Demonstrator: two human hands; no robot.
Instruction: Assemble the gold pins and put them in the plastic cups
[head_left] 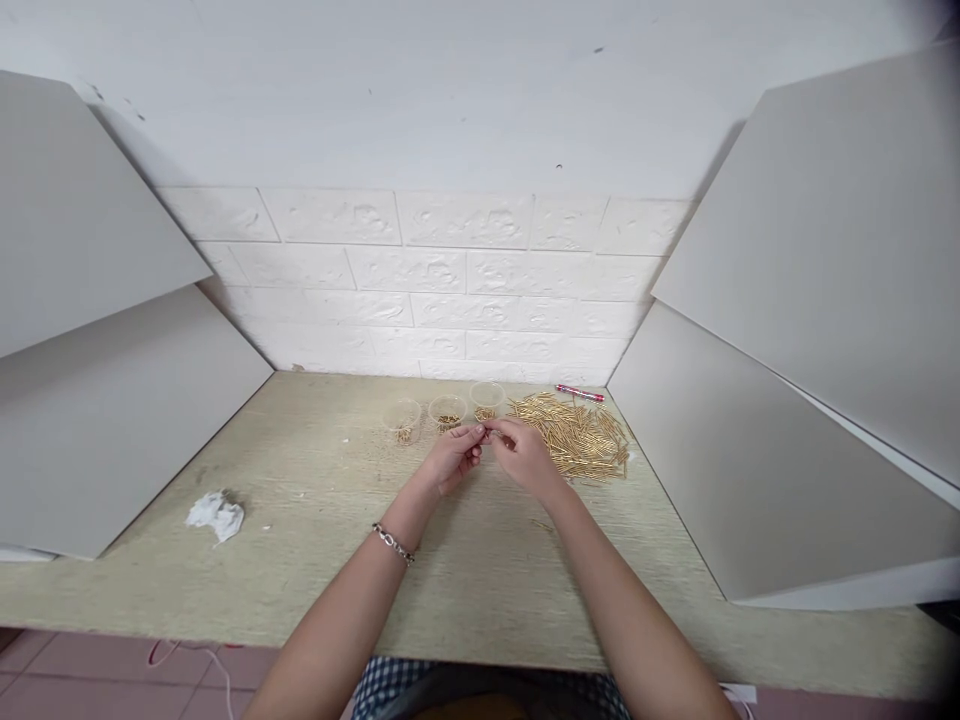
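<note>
From my remote seat, I see the white wall (450, 110) filling the back, with grey panels (817, 230) leaning in on both sides of the pale wooden tabletop (172, 590). The left hand (452, 457) and the right hand (525, 460) meet near the middle, just in front of the cups. Both are drawn closed in a pinch, thumbs against index fingers and fingertips together — I cannot tell what, if anything, sits between them. Just beyond the right hand spreads the heap of thin golden pins (577, 437), the largest group of objects here. Three clear cups (448, 398) stand in a row to its left, each with a few small golden pieces (403, 435) inside. Crumpled white tissue (216, 514) lies well apart at the far left. A red tube (580, 393) rests behind the heap — a silvery bracelet (392, 543) circles my left wrist, and a couple of stray pins (541, 525) lie near the right forearm.
</note>
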